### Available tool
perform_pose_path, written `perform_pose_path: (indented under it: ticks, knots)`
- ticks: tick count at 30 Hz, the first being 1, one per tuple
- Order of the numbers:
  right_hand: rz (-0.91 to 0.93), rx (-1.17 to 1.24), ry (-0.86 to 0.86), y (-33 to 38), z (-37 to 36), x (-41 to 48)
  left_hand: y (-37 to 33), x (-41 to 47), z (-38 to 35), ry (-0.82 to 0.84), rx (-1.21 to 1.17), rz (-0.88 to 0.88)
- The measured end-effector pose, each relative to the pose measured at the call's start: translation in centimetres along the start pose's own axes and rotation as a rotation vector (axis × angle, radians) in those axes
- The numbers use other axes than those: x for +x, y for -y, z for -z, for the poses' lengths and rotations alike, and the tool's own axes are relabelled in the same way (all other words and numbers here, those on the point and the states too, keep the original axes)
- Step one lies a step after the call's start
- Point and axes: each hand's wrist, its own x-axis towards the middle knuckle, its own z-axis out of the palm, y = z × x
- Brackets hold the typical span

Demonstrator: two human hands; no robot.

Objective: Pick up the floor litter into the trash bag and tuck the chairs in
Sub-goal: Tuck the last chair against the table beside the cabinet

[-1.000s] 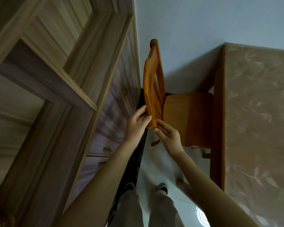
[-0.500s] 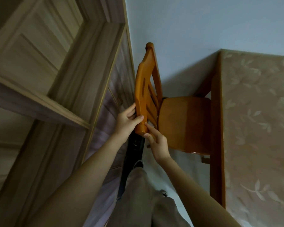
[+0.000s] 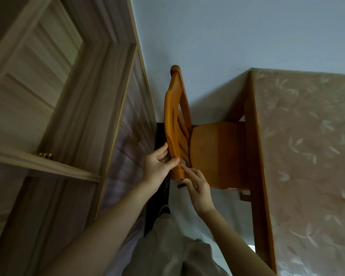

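Well, at nine o'clock stands a wooden shelf; near centre the left hand curls thumb and fingers round the chair at its backrest end; the right hand, fingers nearly straight, touches that same end; the chair meets the table at three o'clock; rigid, probably heavyish wood, best pushed by the backrest

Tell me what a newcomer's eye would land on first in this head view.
The orange-brown wooden chair at centre stands out, with the left hand gripping the near end of its backrest and the right hand touching that same end. Its seat reaches the edge of the table covered in beige leaf-patterned cloth on the right. A pale wooden shelving unit fills the left.
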Motion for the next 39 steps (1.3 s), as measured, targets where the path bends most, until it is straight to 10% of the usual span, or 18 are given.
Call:
perform_pose_path:
  ticks: [39]
  knots:
    - [-0.112, 0.16, -0.081, 4.1, 5.4, 5.0, -7.8, 8.9, -5.6, 0.373, 0.247, -0.19]
